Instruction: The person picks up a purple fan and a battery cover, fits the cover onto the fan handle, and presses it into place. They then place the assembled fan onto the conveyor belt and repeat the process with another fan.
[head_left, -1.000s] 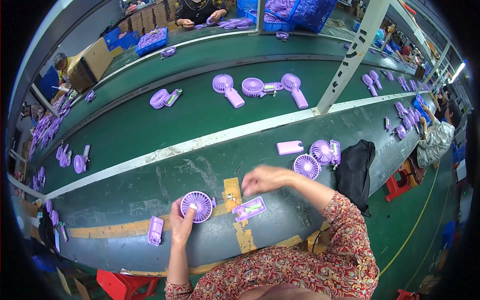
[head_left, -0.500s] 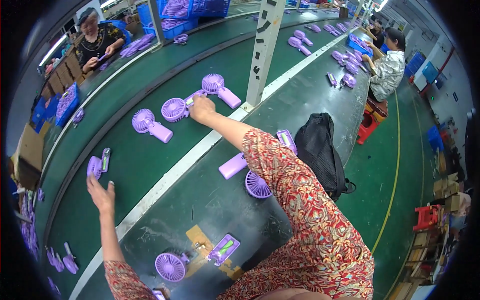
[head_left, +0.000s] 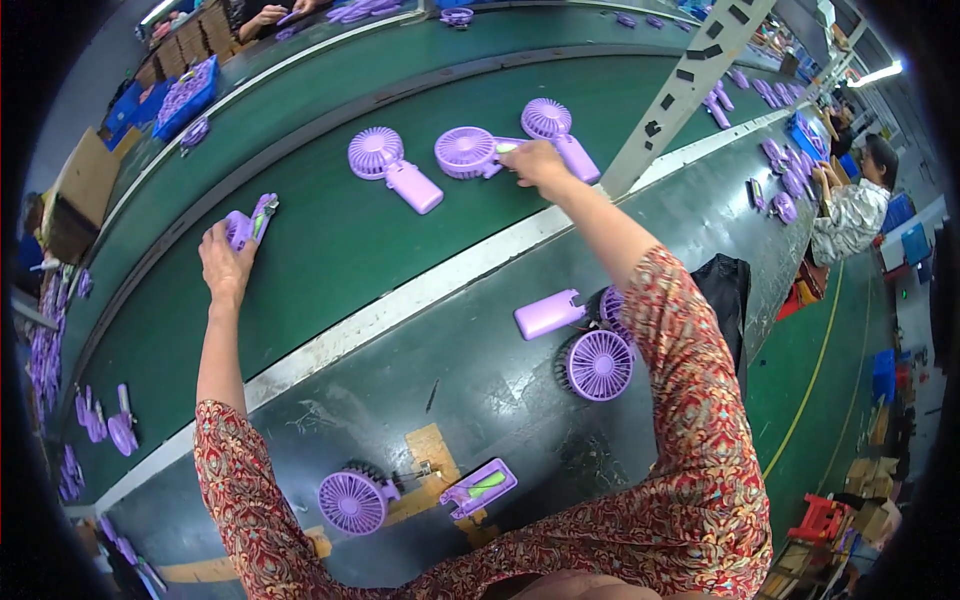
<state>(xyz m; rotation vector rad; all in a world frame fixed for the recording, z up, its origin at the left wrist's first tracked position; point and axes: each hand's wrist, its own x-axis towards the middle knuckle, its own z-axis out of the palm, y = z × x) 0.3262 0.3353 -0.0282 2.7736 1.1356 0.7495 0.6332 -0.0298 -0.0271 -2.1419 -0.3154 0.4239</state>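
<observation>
My left hand [head_left: 227, 265] closes around a purple handheld fan [head_left: 238, 230] on the green conveyor belt. The fan's handle lies uncovered, with a green battery inside. Farther right, my right hand [head_left: 541, 168] pinches the handle of a second purple fan [head_left: 465, 150], whose battery shows at my fingertips. Between the hands lies a fan with a closed handle [head_left: 414, 188]; another one [head_left: 547, 118] rests just beyond my right hand. On the bench before me are a fan head [head_left: 352, 503] with loose wires and an open handle shell [head_left: 480, 488] holding a green battery.
A handle cover [head_left: 549, 315] and a fan head [head_left: 600, 366] sit beside my right sleeve, partly hiding another head. A black bag [head_left: 722, 285] stands behind that arm. A white post [head_left: 690, 90] rises at the belt's edge. A co-worker [head_left: 855, 205] sits at far right.
My view has turned, so the scene sits differently. My left hand has come from the fan's edge to a hold around it. My right hand stays at the other fan's handle.
</observation>
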